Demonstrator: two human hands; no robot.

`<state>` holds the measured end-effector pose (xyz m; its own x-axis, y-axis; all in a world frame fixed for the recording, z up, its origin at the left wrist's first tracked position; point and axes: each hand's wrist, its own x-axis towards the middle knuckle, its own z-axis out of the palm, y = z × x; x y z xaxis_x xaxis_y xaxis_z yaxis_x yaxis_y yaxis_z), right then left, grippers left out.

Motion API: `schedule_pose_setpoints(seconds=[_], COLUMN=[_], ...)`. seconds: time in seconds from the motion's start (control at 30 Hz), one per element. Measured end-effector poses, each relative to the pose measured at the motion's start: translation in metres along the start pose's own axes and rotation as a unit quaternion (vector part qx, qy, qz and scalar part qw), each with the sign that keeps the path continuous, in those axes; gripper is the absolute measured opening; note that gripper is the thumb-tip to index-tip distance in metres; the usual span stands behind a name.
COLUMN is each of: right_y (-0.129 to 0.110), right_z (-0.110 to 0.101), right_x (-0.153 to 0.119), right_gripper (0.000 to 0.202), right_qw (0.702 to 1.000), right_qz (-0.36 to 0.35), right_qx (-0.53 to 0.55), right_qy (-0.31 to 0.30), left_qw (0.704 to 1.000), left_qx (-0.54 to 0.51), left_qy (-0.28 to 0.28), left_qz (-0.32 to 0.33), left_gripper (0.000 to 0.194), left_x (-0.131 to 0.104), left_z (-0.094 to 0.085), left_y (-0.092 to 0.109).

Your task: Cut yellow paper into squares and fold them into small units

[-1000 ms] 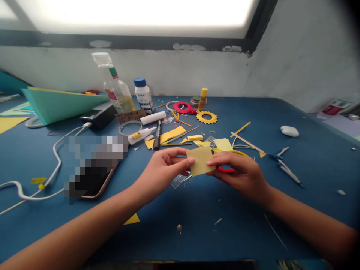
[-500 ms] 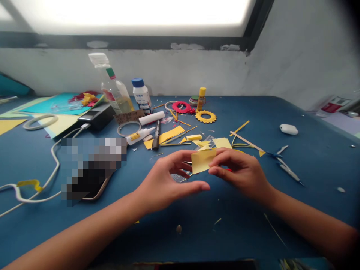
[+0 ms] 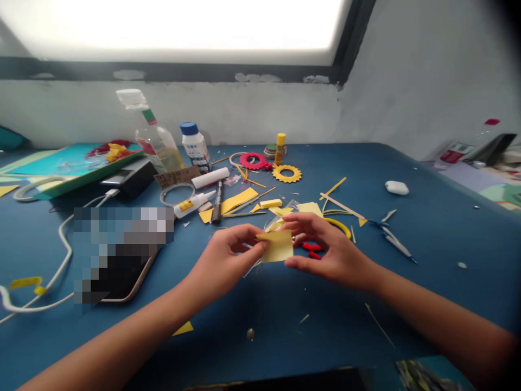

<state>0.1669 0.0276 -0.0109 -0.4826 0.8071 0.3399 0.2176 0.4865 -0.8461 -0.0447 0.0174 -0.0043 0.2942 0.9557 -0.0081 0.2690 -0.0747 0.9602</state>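
A small square of pale yellow paper point(image 3: 280, 248) is held up above the blue tabletop, its upper left edge folded or curled. My left hand point(image 3: 228, 255) pinches its left side between thumb and fingers. On the other side my right hand point(image 3: 334, 250) is open, thumb and fingers spread apart close to the paper's right edge. Whether a fingertip touches the paper there, I cannot tell. Behind my right hand a red-and-yellow handled tool point(image 3: 313, 248) lies partly hidden. Just beyond my hands lie yellow paper scraps point(image 3: 310, 209) and a small yellow block point(image 3: 271, 203).
Further back are a yellow toothed ring point(image 3: 287, 174), a red ring point(image 3: 253, 161), a glue tube point(image 3: 194, 205), a black marker point(image 3: 217, 203) and a blue-capped bottle point(image 3: 195, 146). A phone point(image 3: 134, 277) lies left; a compass point(image 3: 394, 241) and white case point(image 3: 396, 188) lie right.
My left thumb has closed onto the paper's left side. My right hand has let go and opened. The camera view has shifted, moving the scene slightly left and down.
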Motion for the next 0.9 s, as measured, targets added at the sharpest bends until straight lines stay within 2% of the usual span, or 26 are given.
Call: schedule_pose_setpoints(seconds=[0.07, 0.1, 0.17, 0.2, 0.27, 0.33, 0.37, 0.47, 0.53, 0.6, 0.67, 0.73, 0.9], right_y=[-0.002, -0.001, 0.001, 0.003, 0.008, 0.011, 0.012, 0.011, 0.011, 0.013, 0.017, 0.021, 0.03], right_z=[-0.018, -0.029, -0.052, -0.061, -0.072, -0.07, -0.065, -0.04, -0.026, -0.017, -0.014, -0.015, -0.02], right_x=[0.004, 0.006, 0.009, 0.01, 0.008, 0.003, -0.001, -0.012, -0.016, -0.016, -0.014, -0.011, -0.003], right_gripper=[0.03, 0.019, 0.015, 0.016, 0.021, 0.023, 0.021, 0.019, 0.028, 0.032, 0.032, 0.033, 0.035], right_qw=[0.995, 0.987, 0.968, 0.961, 0.958, 0.957, 0.957, 0.956, 0.944, 0.93, 0.924, 0.922, 0.918], right_qz=[-0.031, -0.042, -0.016, 0.012, 0.076, 0.08, 0.072, 0.027, -0.009, -0.03, -0.042, -0.051, -0.065], right_qx=[-0.089, -0.131, -0.19, -0.211, -0.249, -0.28, -0.281, -0.275, -0.304, -0.34, -0.357, -0.36, -0.377], right_qy=[0.032, 0.081, 0.163, 0.176, 0.123, 0.014, -0.017, -0.095, -0.128, -0.135, -0.134, -0.131, -0.107], left_qw=[0.999, 0.997, 0.995, 0.993, 0.986, 0.976, 0.97, 0.96, 0.952, 0.935, 0.913, 0.9, 0.898], left_qx=[0.05, 0.068, 0.082, 0.088, 0.115, 0.154, 0.173, 0.232, 0.281, 0.348, 0.405, 0.43, 0.416], left_qy=[-0.008, -0.017, -0.047, -0.069, -0.119, -0.157, -0.168, -0.158, -0.119, -0.074, -0.049, -0.046, -0.07], left_qz=[-0.005, -0.009, -0.019, -0.021, -0.013, -0.003, 0.001, 0.01, 0.017, 0.006, -0.021, -0.052, -0.125], left_gripper=[0.017, 0.018, 0.017, 0.017, 0.018, 0.014, 0.014, 0.018, 0.021, 0.032, 0.035, 0.031, 0.033], left_x=[0.002, 0.002, 0.003, 0.003, 0.003, 0.002, 0.001, -0.003, -0.008, -0.011, -0.013, -0.01, 0.01], left_z=[-0.002, -0.003, -0.003, -0.003, -0.001, 0.001, 0.003, 0.005, 0.003, -0.002, -0.01, -0.019, -0.038], left_y=[-0.001, -0.003, -0.006, -0.008, -0.011, -0.011, -0.011, -0.007, -0.004, -0.002, -0.002, -0.002, 0.004])
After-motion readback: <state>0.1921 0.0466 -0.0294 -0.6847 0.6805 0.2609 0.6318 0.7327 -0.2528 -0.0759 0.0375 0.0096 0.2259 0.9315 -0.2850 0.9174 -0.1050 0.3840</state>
